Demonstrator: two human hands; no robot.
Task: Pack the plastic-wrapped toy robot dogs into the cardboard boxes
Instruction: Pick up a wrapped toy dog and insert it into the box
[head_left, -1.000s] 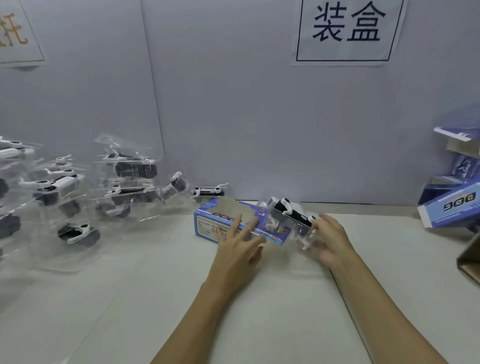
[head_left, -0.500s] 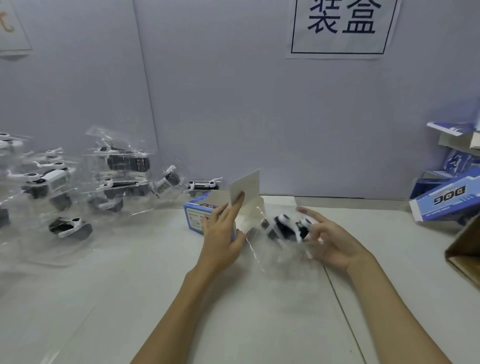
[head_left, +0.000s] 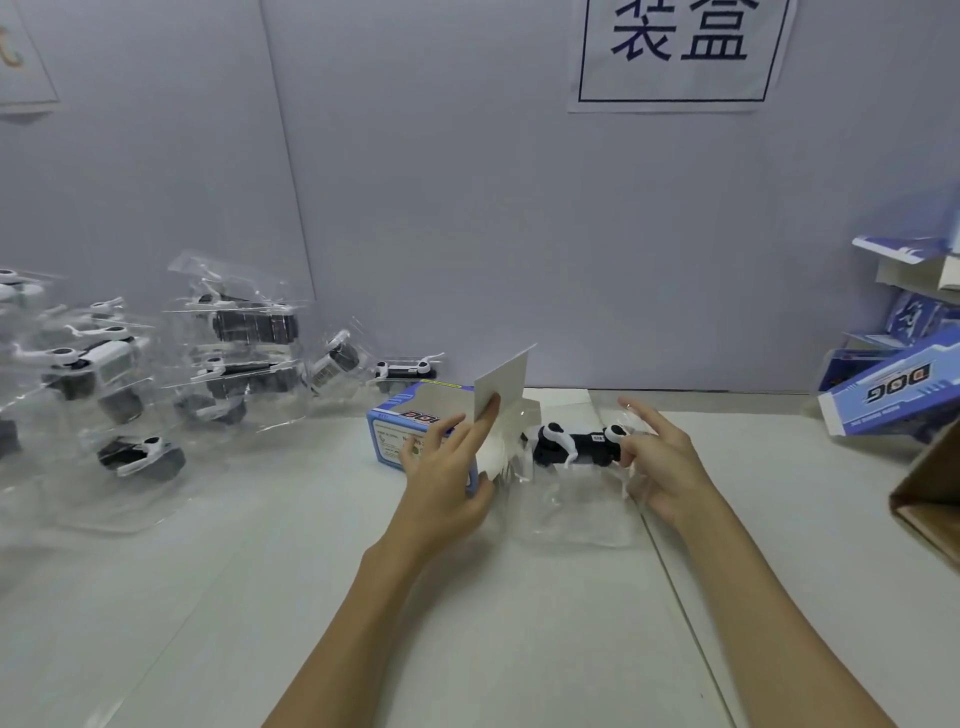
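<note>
A blue and white cardboard box (head_left: 400, 426) lies on its side on the white table, its open end facing right and its pale flap (head_left: 504, 382) standing up. My left hand (head_left: 447, 467) grips the box at that end, one finger pressed against the flap. A black and white toy robot dog (head_left: 576, 441) in clear plastic wrap lies right at the box's mouth. My right hand (head_left: 660, 457) holds the wrapped dog by its right end.
Several more wrapped robot dogs (head_left: 244, 338) are heaped at the left against the grey wall. Blue boxes (head_left: 893, 389) are stacked at the right edge, with a brown carton (head_left: 930, 493) below them. A seam in the table (head_left: 675, 571) runs toward me.
The box flap was swung up and is held open by my left hand. My right hand brought the wrapped dog down from on top of the box to its open mouth.
</note>
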